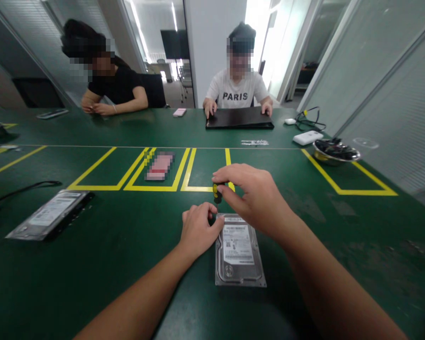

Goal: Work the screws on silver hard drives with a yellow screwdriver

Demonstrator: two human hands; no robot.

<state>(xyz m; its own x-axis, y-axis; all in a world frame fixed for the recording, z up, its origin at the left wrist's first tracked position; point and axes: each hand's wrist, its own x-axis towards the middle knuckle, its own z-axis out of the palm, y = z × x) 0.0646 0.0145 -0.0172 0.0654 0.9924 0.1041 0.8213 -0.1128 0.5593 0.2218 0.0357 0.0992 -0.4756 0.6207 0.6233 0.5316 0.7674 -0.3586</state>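
Note:
A hard drive (238,255) lies flat on the green table in front of me, its white label facing up. My right hand (250,189) grips a short screwdriver (217,193) with a black and yellow handle from above. Its shaft points down, upright, at the drive's far left corner. Whether the tip sits in a screw is too small to see. At that same corner my left hand (200,229) is closed, fingers curled, with the thumb on the drive's edge and the index finger close to the shaft.
Left of me lies another hard drive (51,215), near a black cable (28,185). A metal bowl (335,156) of dark parts stands at the right. A pink item (160,166) lies inside yellow tape. Across the table, one person holds a black flat object (239,118); another person sits left.

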